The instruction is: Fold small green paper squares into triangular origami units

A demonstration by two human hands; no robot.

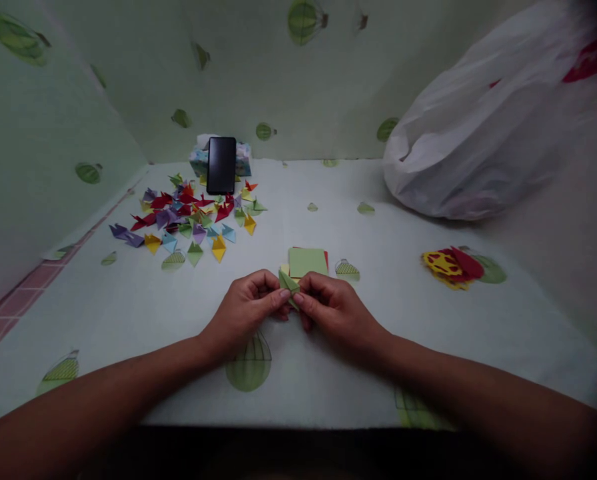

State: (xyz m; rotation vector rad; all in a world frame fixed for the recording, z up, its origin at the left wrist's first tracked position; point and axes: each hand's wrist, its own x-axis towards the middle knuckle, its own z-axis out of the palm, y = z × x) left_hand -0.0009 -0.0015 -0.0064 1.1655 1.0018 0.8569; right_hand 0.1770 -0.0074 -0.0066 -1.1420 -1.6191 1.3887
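Observation:
A small folded piece of green paper (289,283) is pinched between both hands, just above the table. My left hand (258,298) grips its left side with thumb and fingers. On the other side my right hand (328,300) presses it with the thumb on top. Part of the folded paper is covered by the fingers. Right behind the hands lies a stack of square paper sheets (308,262), green on top, with red and yellow edges showing beneath. Farther back on the left is a spread of small folded paper birds (193,217) in several colours.
A black phone (222,165) leans on a tissue box (245,159) behind the paper birds. At the right stands a big white plastic bag (458,147). Yellow and red cut-out pieces (448,265) lie in front of it. The patterned table cover (168,320) continues up the walls.

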